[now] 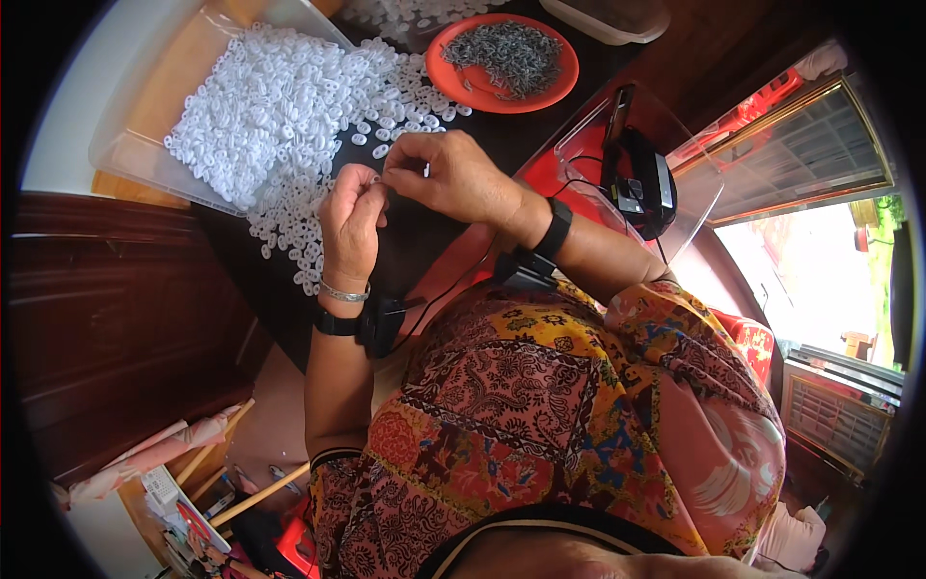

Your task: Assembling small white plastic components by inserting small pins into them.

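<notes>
My left hand (351,232) is closed in a pinch, its thumb and fingertips meeting those of my right hand (468,181). Whatever sits between the fingertips is too small to make out. The right hand is closed too, with curled fingers. A bit of white shows in the gap of its fingers; I cannot tell whether it is held or lies behind. Just beyond both hands spreads a heap of small white oval plastic pieces with holes (265,111). Past the right hand, an orange-red plate (447,82) holds a pile of small grey metal parts (511,58).
The white pieces spill from a tipped clear plastic bin (130,145) onto the dark table (424,251). At the right stands a clear tray (704,183) with a black device (648,188). Black bands with small devices and cables sit on both wrists.
</notes>
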`<state>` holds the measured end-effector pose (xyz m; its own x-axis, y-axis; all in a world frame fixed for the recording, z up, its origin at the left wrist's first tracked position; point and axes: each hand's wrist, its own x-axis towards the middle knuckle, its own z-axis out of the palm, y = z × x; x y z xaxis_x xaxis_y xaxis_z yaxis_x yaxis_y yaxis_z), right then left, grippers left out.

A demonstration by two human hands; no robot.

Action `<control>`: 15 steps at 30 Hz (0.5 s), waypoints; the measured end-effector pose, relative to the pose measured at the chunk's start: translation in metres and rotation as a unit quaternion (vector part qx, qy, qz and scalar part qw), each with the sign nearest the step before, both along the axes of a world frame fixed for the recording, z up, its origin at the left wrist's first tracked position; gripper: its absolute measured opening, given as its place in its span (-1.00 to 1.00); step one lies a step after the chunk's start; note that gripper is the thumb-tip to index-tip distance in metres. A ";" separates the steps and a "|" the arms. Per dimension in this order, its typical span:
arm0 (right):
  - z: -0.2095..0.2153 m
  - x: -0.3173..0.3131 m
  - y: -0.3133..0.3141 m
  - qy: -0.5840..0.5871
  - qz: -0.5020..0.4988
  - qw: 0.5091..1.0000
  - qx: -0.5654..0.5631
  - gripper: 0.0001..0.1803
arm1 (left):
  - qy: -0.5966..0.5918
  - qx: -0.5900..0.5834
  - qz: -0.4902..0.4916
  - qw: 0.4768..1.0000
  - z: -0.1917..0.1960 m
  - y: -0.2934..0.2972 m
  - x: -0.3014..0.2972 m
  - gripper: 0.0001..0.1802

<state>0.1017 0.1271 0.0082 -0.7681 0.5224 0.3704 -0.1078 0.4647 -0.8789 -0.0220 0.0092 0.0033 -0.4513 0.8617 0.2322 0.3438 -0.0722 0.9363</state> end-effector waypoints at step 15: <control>0.020 0.020 0.161 -0.364 -0.044 0.807 0.462 -0.77 | -0.100 0.024 0.096 0.990 0.003 -0.002 -0.011 -0.90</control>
<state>0.1212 0.2881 0.0283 -0.9327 0.3462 0.1005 0.3509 0.9358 0.0331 -0.0334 0.0071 0.0068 -0.6470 0.7455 0.1600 0.1644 -0.0685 0.9840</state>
